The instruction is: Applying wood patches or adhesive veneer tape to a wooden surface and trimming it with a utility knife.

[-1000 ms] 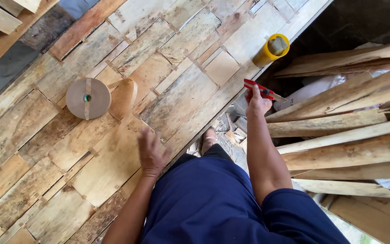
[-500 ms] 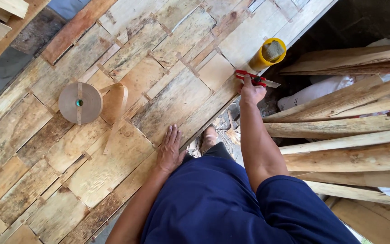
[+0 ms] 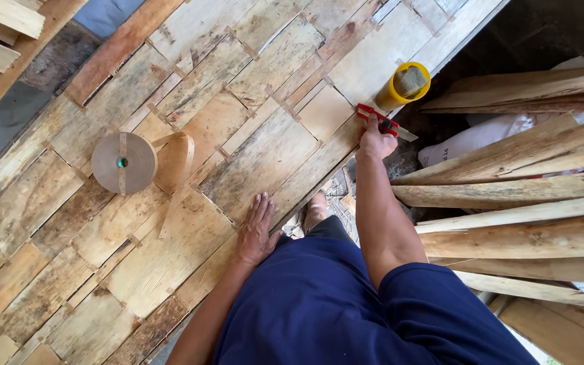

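Right hand (image 3: 376, 143): fingers curled over the handle of a red cutter (image 3: 378, 119), gripping it. The blade end points away from the sheet's edge, toward the stacked slats. The cutter lies at the near edge of the veneer sheet (image 3: 190, 155), just below a yellow pot (image 3: 407, 85) that stands on the same edge.

Left hand (image 3: 257, 231): fingers spread and flat, palm down on the sheet, holding nothing. It presses near the sheet's edge, close to the person's body.

Sheet: patchwork of thin wood pieces joined by short strips of tape, covering most of the view.

On the sheet, well to the left of the left hand, a tape roll (image 3: 124, 162) lies flat, with a loose loop of brown tape curling beside it.

Off the sheet's right edge: long rough slats (image 3: 508, 203) stacked roughly parallel. One foot (image 3: 316, 206) shows between sheet and slats.
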